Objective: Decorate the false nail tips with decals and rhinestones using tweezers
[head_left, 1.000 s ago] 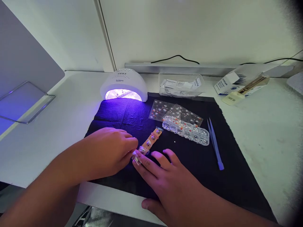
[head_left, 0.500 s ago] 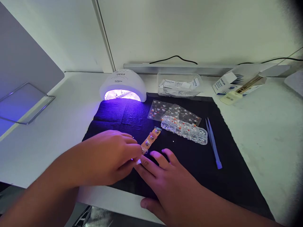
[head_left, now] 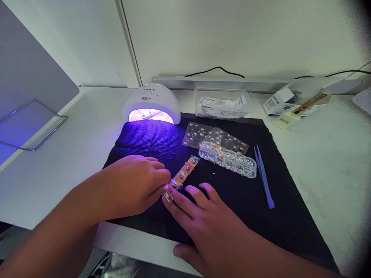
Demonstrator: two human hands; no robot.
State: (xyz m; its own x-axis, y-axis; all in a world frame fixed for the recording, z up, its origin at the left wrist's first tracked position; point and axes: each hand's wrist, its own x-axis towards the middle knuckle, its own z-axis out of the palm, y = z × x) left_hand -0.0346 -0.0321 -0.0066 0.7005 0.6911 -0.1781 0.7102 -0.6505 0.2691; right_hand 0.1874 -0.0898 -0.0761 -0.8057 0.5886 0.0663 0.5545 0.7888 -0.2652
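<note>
Both hands sit on the black mat (head_left: 284, 216): left hand (head_left: 136, 185) pinching a clear nail tip (head_left: 167, 194) onto the flat, spread right hand's (head_left: 211, 227) index finger, just beside the nail strip (head_left: 185, 172).

A nail workstation: UV lamp (head_left: 151, 103), rhinestone box (head_left: 227, 159), tweezers (head_left: 263, 175).

My white counter (head_left: 87, 131) carried a black mat (head_left: 261, 231), a lit lamp (head_left: 151, 103), a clear tub (head_left: 222, 103) and, apparently, cartons (head_left: 292, 101).
</note>
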